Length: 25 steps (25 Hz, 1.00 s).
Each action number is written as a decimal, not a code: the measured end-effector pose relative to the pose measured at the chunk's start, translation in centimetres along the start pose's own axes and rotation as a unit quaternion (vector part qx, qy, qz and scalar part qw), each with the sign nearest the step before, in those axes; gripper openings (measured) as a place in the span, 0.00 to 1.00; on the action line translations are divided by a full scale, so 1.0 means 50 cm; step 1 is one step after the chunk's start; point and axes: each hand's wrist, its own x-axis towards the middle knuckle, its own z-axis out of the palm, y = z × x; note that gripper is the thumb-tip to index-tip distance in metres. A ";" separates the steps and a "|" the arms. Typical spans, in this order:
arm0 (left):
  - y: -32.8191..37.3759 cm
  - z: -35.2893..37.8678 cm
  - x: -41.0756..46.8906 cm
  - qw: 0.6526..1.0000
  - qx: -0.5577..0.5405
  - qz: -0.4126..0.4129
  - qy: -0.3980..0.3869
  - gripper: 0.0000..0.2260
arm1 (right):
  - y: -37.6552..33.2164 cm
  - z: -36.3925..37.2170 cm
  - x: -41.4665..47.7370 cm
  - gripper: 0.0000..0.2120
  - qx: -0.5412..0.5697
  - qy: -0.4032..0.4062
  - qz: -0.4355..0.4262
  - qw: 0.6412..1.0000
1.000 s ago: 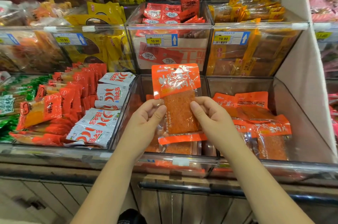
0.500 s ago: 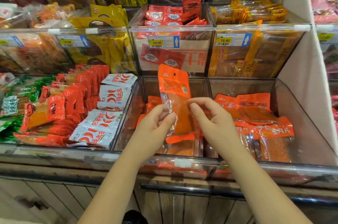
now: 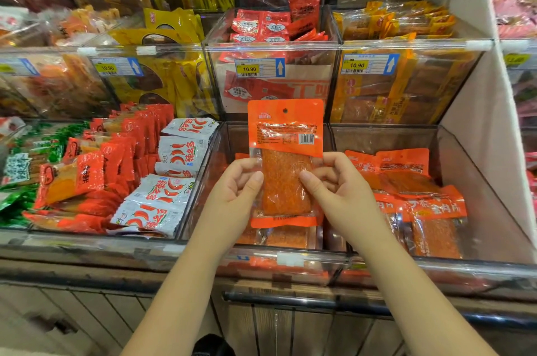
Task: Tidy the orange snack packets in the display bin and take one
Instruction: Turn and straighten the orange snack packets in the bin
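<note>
Orange packet (image 3: pixel 286 152) flipped barcode-side out, pinched between left hand (image 3: pixel 235 191) and right hand (image 3: pixel 341 190).

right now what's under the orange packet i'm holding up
More orange packets lie flat in the clear bin below the held packet. The held packet, left hand and right hand cover the rest, so the count is hidden.
</note>
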 end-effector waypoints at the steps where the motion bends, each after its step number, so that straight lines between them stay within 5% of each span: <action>1: -0.001 0.000 -0.001 1.000 0.000 0.003 0.001 0.09 | 0.000 0.000 0.000 0.07 0.004 0.000 0.004 1.000; 14: -0.002 -0.002 -0.001 1.000 0.010 0.010 -0.001 0.10 | -0.006 -0.001 -0.002 0.02 0.014 -0.001 0.007 1.000; 25: 0.004 -0.001 -0.008 1.000 0.005 -0.009 -0.001 0.07 | -0.010 -0.002 -0.005 0.07 -0.001 0.000 0.027 1.000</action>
